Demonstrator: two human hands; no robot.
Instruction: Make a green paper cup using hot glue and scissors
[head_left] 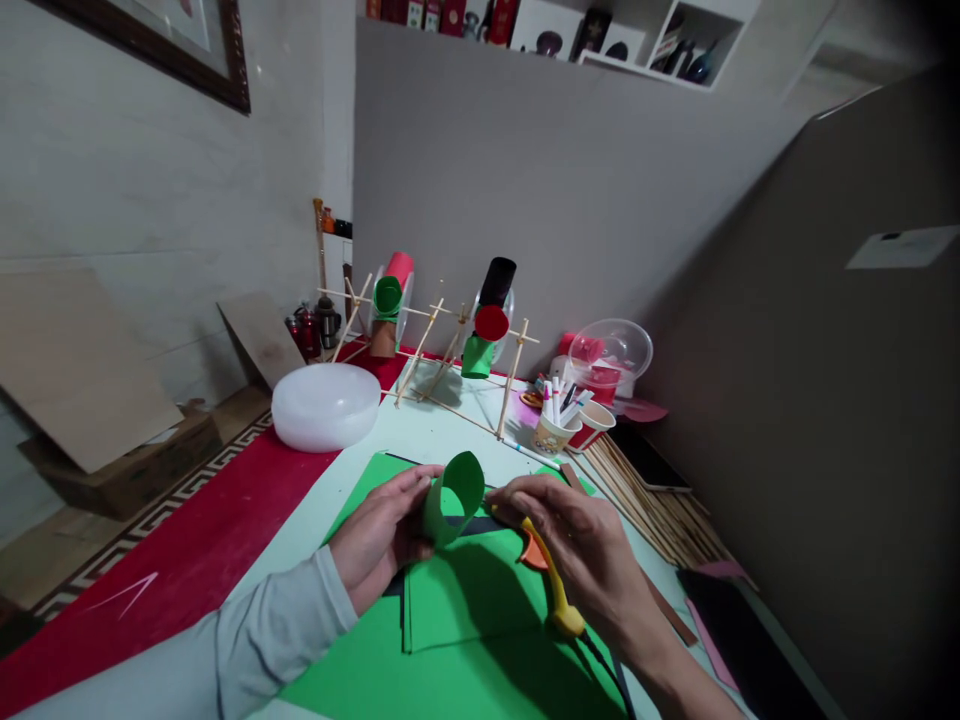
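Observation:
My left hand [386, 530] is closed around a short tube of rolled green craft sheet [454, 500], its open end tilted up toward me. Close to the tube's right side, my right hand [574, 525] grips a yellow hot glue gun [557, 590] from above, around its upper part. The gun's orange trigger [534, 550] and its handle show below the fingers, with a black cord [600, 662] running off the bottom. My fingers mostly cover its front end. Beneath both hands lie flat green sheets [469, 605], with a dark strip between them.
Behind stand stick frames [517, 375] carrying wheels with coloured tubes [480, 355]. A translucent round tub [326, 405] sits at left. Paper cups [555, 437], one holding markers, stand at right near a clear plastic bowl [611, 350] and a bundle of thin sticks [652, 500].

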